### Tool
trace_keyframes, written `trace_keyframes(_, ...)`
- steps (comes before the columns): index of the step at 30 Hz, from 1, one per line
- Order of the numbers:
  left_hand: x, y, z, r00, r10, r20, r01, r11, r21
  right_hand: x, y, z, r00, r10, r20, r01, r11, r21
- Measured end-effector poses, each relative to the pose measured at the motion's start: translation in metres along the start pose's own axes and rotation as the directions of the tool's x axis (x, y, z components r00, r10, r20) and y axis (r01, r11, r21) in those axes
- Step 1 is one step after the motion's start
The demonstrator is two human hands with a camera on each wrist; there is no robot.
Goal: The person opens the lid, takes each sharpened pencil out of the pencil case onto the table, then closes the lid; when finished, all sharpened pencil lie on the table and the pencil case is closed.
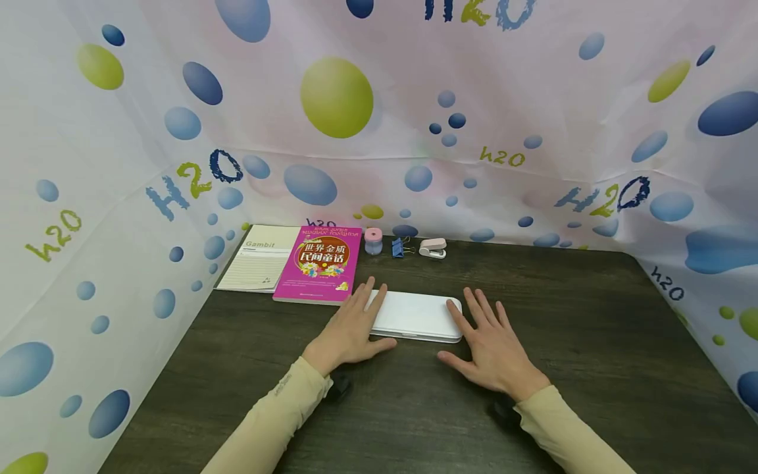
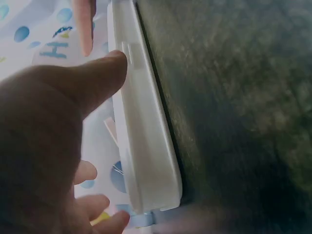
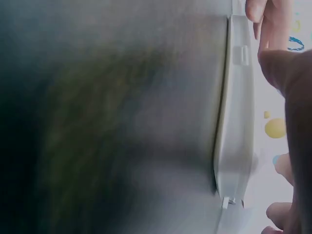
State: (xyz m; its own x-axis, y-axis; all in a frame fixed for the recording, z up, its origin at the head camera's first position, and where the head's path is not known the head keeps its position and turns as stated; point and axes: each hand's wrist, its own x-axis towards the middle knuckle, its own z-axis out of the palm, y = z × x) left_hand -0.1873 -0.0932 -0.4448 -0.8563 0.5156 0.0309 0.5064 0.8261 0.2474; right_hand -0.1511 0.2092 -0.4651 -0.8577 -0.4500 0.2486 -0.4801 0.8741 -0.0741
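Left hand (image 1: 354, 324) and right hand (image 1: 490, 342) flat, fingers straight, holding nothing, flanking white case (image 1: 416, 316), long axis left-right on table (image 1: 592, 342)

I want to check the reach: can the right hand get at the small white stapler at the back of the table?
Probably yes. The right hand lies open beside the white case, and the table between it and the stapler looks bare.

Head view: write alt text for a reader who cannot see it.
A flat white plastic case lies on a dark wooden table, with the left hand and right hand resting open at its two ends. Behind lie a magenta paperback book, a lined notebook, a blue binder clip and a small stapler.
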Motion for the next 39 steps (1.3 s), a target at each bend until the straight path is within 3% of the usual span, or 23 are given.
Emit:
trace_keyframes(7,0.011,-0.007,-0.001,0.998,-0.035,0.042,0.044,0.973,-0.225,0.012,-0.004,0.006,0.999,-0.021,0.036,0.02,0.999,0.028)
trace_keyframes(11,0.015,-0.012,0.001,0.995,-0.077,0.058,0.091,0.952,-0.291,0.016,-0.004,0.009,0.997,-0.032,0.071,0.025,0.995,0.1)
trace_keyframes(19,0.012,-0.014,0.003,0.996,-0.084,0.013,0.084,0.956,-0.283,0.019,0.005,0.012,0.994,-0.081,0.07,0.061,0.965,0.254)
trace_keyframes(29,0.013,-0.017,0.01,0.997,-0.026,-0.068,0.008,0.966,-0.259,0.026,0.004,0.004,0.996,-0.062,0.072,0.045,0.975,0.217)
trace_keyframes(39,0.012,-0.023,0.015,0.998,0.01,-0.068,-0.029,0.958,-0.285,0.039,0.007,0.004,0.993,-0.101,0.055,0.088,0.975,0.203)
